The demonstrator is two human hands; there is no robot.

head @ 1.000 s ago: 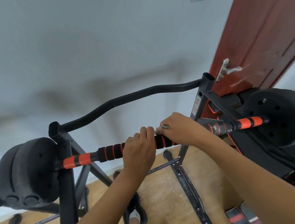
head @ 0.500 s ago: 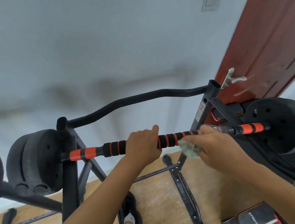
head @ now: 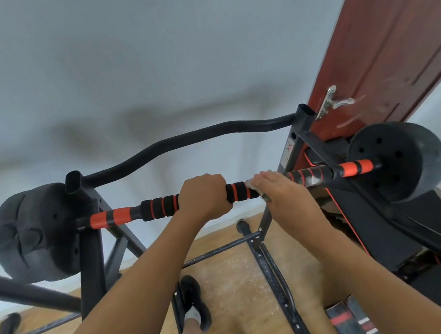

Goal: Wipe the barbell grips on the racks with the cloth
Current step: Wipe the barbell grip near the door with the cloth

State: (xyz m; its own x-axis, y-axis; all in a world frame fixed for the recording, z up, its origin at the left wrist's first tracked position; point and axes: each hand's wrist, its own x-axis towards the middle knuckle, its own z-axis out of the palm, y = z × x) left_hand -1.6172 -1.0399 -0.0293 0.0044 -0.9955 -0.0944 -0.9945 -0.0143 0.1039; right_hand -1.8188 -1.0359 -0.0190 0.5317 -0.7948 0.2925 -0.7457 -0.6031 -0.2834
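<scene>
One shift | right grip (head: 281, 188) brought cloth (head: 251, 184) onto barbell (head: 158, 207)

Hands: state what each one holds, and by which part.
The left hand grips the barbell at the middle of its foam grip. The right hand holds the bunched cloth against that grip.

Right hand (head: 281, 188) has lifted, apparently pressing cloth (head: 251, 184) onto grip (head: 240, 191).

Both bare forearms reach up and forward. Left hand (head: 203, 196) curled tight round black-and-orange foam-gripped bar (head: 161, 208); right hand (head: 282, 190) palm-down, fingers wrapping pale crumpled cloth (head: 251, 184) over it.
</scene>
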